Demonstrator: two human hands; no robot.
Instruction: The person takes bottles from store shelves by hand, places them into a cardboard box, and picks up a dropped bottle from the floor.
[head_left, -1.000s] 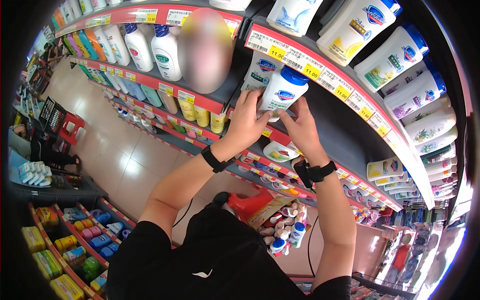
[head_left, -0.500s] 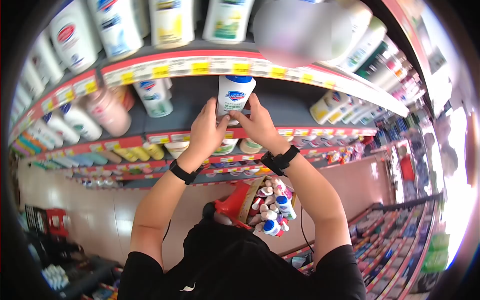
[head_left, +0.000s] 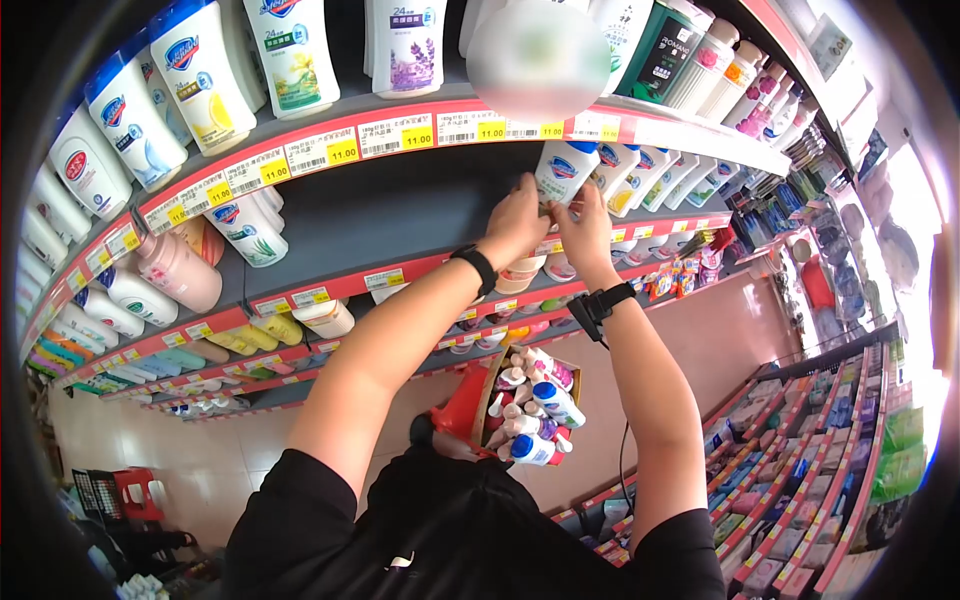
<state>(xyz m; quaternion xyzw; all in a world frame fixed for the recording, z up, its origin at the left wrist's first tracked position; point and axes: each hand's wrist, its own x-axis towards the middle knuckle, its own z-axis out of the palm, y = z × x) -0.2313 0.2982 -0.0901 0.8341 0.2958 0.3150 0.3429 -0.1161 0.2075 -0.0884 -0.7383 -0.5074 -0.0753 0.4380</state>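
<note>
A white bottle with a blue cap (head_left: 565, 172) stands roughly upright between my two hands on the middle shelf (head_left: 400, 200). My left hand (head_left: 518, 218) closes on its left side, and my right hand (head_left: 585, 222) grips its lower right side. The fingertips meet near the bottle's base. Directly to its right is a row of similar blue-capped bottles (head_left: 640, 180), close beside my right hand. Farther left on this shelf, another group of white bottles (head_left: 248, 232) stands near a pink bottle (head_left: 180, 272).
Above hangs the upper shelf's price-tag edge (head_left: 360, 140), with large bottles behind it. Below my arms, an open carton (head_left: 490, 395) full of bottles sits by a red object (head_left: 460, 405). A low display rack (head_left: 780, 470) is at the lower right, and a red-and-black basket (head_left: 135, 495) at the lower left.
The view has swung to the right along the shelves. Both hands have carried the bottle rightward, from beside the left group to the end of the row on the right.
</note>
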